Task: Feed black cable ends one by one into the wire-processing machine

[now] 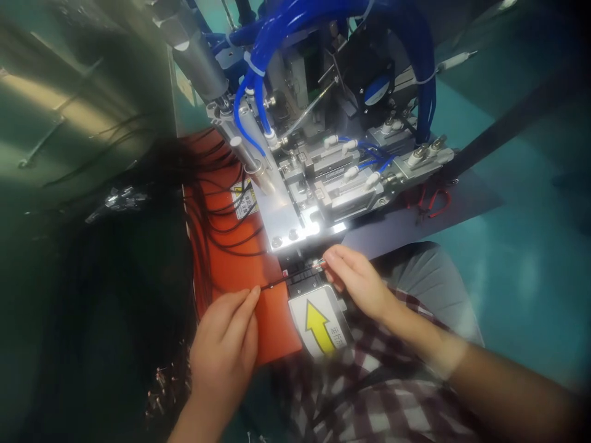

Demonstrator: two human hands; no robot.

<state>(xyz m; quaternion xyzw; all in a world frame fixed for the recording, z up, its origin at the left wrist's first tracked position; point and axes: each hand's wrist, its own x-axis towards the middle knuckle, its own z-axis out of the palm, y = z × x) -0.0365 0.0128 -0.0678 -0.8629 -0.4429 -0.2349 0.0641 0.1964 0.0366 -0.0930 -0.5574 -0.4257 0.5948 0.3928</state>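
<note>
A thin black cable is stretched between my two hands, in front of the machine's metal plate. My left hand pinches it on the left, above the orange board. On the right, my right hand grips the cable's end, where a small shiny tip shows beside the fingertips; its exact kind is too small to tell. Below the cable lies a black block of the machine, with a white label bearing a yellow arrow nearer to me.
Several black cables hang over the orange board at left. Blue air hoses arch above metal cylinders. Red-handled pliers lie at right. Loose cable ends hang at lower left.
</note>
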